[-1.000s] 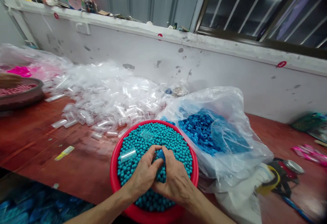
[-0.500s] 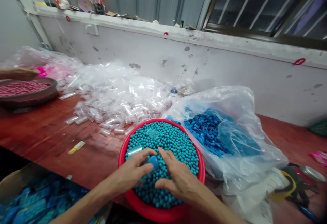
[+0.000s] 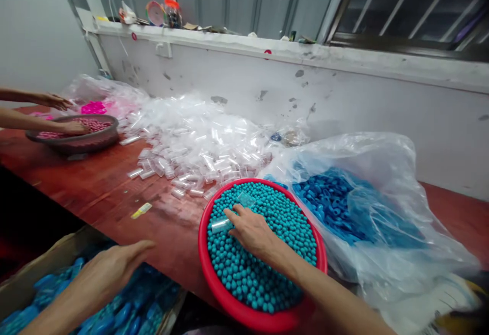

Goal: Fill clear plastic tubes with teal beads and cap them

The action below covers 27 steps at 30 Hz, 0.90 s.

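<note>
A red basin (image 3: 204,258) is filled with turquoise beads (image 3: 263,274). On the beads lies a clear plastic tube (image 3: 219,225), with a second clear piece (image 3: 245,200) farther back. My right hand (image 3: 250,229) reaches over the basin, fingers apart, its fingertips at the right end of the tube. Away to the left, my left hand (image 3: 110,266) is over a cardboard box (image 3: 46,263) of blue-capped tubes of beads (image 3: 122,314). Its fingers are stretched out, partly hidden from view, and nothing shows in them.
Clear tubes (image 3: 206,146) are heaped behind the basin. To the right, a plastic bag (image 3: 389,151) holds blue caps (image 3: 324,197). At far left, another person's hands (image 3: 57,102) work by a brown basin (image 3: 87,144) of pink beads. A yellow label (image 3: 141,210) lies on the red table.
My left hand has moved from the basin to over the box, and the blue-capped piece it held is out of sight. My right hand has shifted toward the clear tube.
</note>
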{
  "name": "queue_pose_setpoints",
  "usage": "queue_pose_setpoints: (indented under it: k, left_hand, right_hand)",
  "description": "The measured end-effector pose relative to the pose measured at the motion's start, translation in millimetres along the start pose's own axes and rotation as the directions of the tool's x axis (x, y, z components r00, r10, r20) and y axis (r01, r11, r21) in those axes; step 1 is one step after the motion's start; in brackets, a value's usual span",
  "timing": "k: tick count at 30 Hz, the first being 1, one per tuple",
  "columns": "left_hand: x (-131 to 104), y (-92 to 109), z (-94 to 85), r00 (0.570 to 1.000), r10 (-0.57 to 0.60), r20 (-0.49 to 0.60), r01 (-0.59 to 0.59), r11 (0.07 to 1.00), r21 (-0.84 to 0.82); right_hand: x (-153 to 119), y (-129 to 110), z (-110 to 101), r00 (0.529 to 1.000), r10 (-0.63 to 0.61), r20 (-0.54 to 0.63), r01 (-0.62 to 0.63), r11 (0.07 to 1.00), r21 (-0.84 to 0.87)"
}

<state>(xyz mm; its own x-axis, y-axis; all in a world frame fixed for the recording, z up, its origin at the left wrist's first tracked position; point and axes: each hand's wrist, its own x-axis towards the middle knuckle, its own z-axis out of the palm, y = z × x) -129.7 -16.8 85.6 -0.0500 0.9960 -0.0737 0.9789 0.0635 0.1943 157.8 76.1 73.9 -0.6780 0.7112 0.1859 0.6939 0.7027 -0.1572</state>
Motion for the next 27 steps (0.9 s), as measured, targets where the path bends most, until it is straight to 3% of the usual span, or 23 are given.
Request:
queue_pose_setpoints:
  k: [3, 5, 7, 10, 13, 16, 18, 19, 23, 27]
  left_hand:
    - [21.5, 61.4, -2.2, 0.977, 0.184, -0.108, -0.181, 0.983, 0.035]
    - [34.4, 98.2, 9.3, 0.946, 0.309, -0.100, -0.294, 0.945, 0.141]
    - [45.6, 121.6, 29.7, 0.893, 0.443, -0.078, -0.420, 0.884, 0.208]
    - [60.0, 133.0, 61.7, 0.850, 0.523, -0.073, -0.497, 0.839, 0.221]
    - [71.5, 141.0, 73.4, 0.838, 0.546, -0.014, -0.534, 0.824, 0.190]
    - [78.1, 166.7, 64.7, 0.827, 0.531, 0.185, -0.555, 0.823, 0.122]
    - [81.9, 189.5, 60.1, 0.813, 0.520, 0.263, -0.550, 0.834, 0.051]
    - [84.5, 199.9, 60.4, 0.813, 0.513, 0.274, -0.532, 0.847, -0.005]
    - [100.3, 220.3, 73.4, 0.834, 0.475, 0.282, -0.422, 0.877, -0.229]
    - [110.7, 212.5, 80.5, 0.832, 0.458, 0.313, -0.316, 0.855, -0.411]
  right_hand:
    - [7.9, -0.8, 8.9, 0.999, -0.019, 0.026, 0.021, 0.996, -0.086]
    - [7.8, -0.6, 13.7, 0.999, -0.034, 0.026, 0.036, 0.994, -0.100]
    - [1.6, 1.0, 14.8, 0.999, -0.037, 0.027, 0.040, 0.993, -0.107]
    - [-19.1, 9.9, 7.5, 1.000, 0.000, 0.029, 0.004, 0.994, -0.113]
    - [-47.2, 29.0, -5.4, 0.978, 0.209, -0.010, -0.209, 0.971, -0.114]
    - [-68.4, 52.2, -11.7, 0.845, 0.534, -0.002, -0.530, 0.837, -0.138]
    - [-73.1, 63.8, -8.3, 0.778, 0.627, 0.027, -0.620, 0.774, -0.129]
    - [-72.7, 67.3, -4.8, 0.773, 0.634, 0.040, -0.627, 0.771, -0.110]
    - [-63.6, 64.2, 9.1, 0.810, 0.585, 0.039, -0.585, 0.811, -0.015]
    - [-59.7, 48.2, 0.9, 0.893, 0.450, 0.035, -0.450, 0.882, 0.138]
